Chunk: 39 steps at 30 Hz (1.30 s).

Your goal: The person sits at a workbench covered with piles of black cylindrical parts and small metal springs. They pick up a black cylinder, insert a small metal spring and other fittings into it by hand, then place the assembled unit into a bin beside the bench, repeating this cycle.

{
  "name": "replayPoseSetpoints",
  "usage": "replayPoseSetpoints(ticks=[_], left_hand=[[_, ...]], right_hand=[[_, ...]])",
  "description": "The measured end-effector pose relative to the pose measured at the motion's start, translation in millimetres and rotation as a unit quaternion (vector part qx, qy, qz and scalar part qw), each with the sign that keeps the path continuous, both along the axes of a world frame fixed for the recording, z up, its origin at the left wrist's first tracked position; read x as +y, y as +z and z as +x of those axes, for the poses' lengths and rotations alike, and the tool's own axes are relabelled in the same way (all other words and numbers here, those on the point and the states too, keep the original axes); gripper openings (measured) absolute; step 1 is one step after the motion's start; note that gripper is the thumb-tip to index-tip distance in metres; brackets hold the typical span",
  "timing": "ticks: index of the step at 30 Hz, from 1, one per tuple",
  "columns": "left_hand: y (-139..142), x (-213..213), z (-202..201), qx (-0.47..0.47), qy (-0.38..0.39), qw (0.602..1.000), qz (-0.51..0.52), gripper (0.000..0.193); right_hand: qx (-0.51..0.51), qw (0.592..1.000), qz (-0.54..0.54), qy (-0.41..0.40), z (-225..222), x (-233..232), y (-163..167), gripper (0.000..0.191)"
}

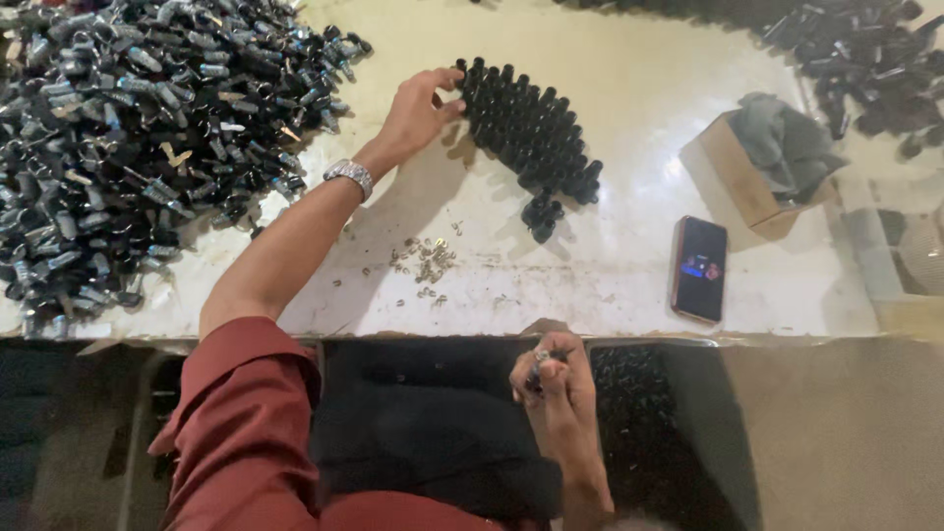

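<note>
Neat cluster of upright black caps (531, 138) mid-table; small dark silver-tipped part (540, 362) below the table edge.

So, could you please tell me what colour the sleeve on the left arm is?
Dark red sleeve, seen in the head view.

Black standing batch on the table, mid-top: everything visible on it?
The black batch is many small dark glossy cylinders that look like plastic, standing upright and packed tight in a slanted band on the pale table. A few sit loose at its lower end. The left hand touches its upper left edge.
</note>
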<state>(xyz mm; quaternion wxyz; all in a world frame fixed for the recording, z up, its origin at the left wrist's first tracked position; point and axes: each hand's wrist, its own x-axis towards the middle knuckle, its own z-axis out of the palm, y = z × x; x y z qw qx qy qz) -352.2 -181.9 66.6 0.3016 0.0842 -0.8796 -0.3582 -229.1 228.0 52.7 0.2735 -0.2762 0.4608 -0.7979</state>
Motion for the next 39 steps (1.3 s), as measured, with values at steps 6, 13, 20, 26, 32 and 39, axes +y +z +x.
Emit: replayPoseSetpoints(ticks=[6, 13, 20, 26, 32, 39], left_hand=[[6, 16, 4, 0.032, 0.029, 0.997, -0.065, 0.026], [42, 134, 135, 0.026, -0.187, 0.982, -0.011, 0.027], [24, 224, 206, 0.090, -0.012, 0.994, 0.060, 0.037], [28, 195, 230, 0.121, -0.085, 0.984, 0.102, 0.049], [16, 177, 238, -0.042, -0.151, 0.986, 0.052, 0.069], [2, 168, 277, -0.022, -0.212, 0.943, 0.256, 0.073]], right_hand=[[-0.142, 0.990, 0.008, -0.024, 4, 12, 4, 0.039], [-0.237, 0.971, -0.023, -0.016, -13, -22, 32, 0.030], [-0.235, 0.971, 0.010, 0.042, -13, -50, 6, 0.012], [-0.036, 0.984, 0.171, 0.035, -8, -58, 14, 0.010], [0.411, 0.860, 0.301, 0.028, -4, -65, 22, 0.018], [-0.192, 0.941, 0.257, 0.104, 18, -72, 1, 0.033]])
